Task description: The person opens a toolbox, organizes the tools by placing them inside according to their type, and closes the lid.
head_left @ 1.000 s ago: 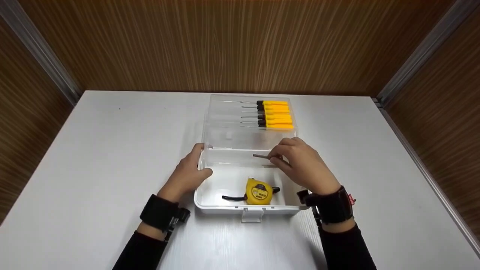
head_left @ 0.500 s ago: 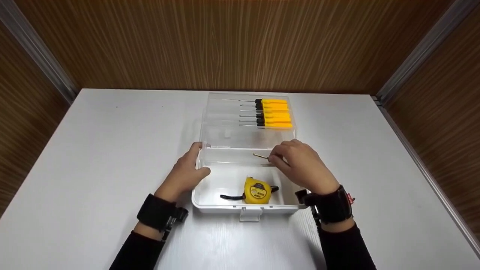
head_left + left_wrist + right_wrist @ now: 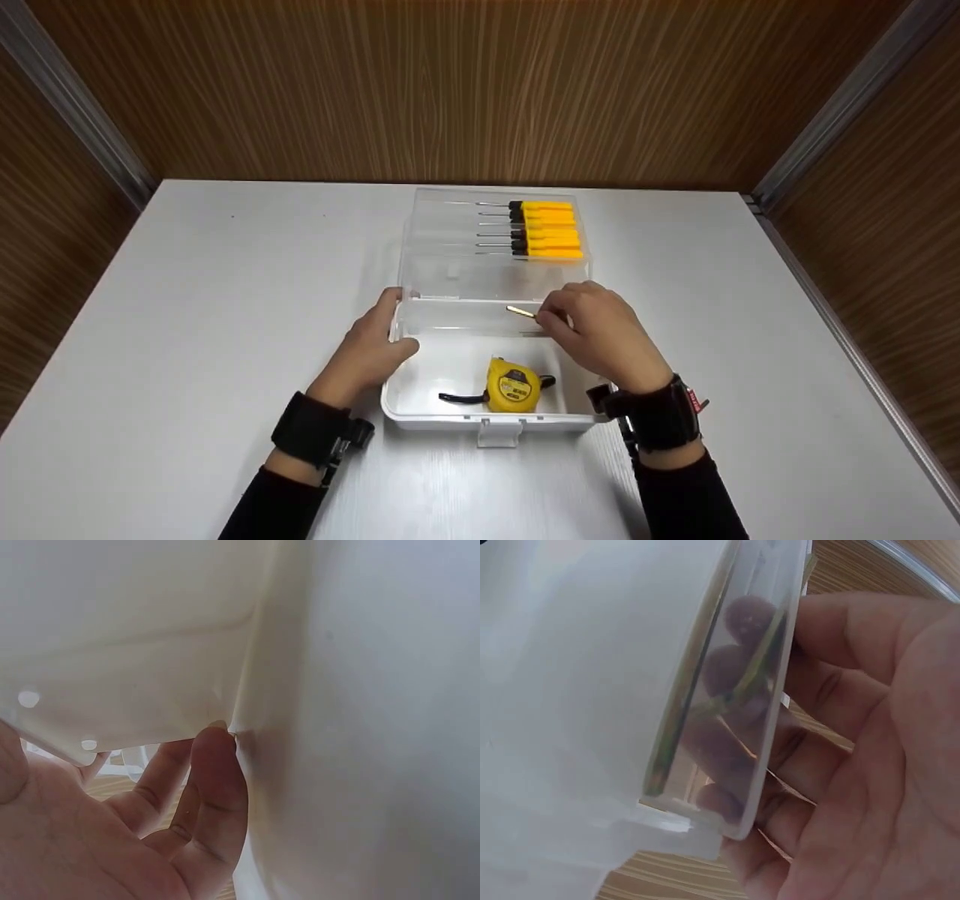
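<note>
One clear plastic box [image 3: 480,416] sits between the two hands, its one lid [image 3: 450,247] open beyond them. On the lid lie what look like six yellow-handled screwdrivers [image 3: 536,229], though they are packed too closely to be sure. One yellow tape measure [image 3: 508,385] lies between the wrists. One thin rod [image 3: 520,311] is at the right hand's [image 3: 600,334] fingertips.

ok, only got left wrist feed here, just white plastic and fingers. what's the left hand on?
Observer: The left hand grips the left wall of an open clear toolbox on the table.
Operator: right hand?
Observer: The right hand pinches a thin gold rod over the box's back edge.
Operator: anything in the box?
Observer: A yellow tape measure lies in the tray; yellow-handled screwdrivers sit in the opened lid.
</note>
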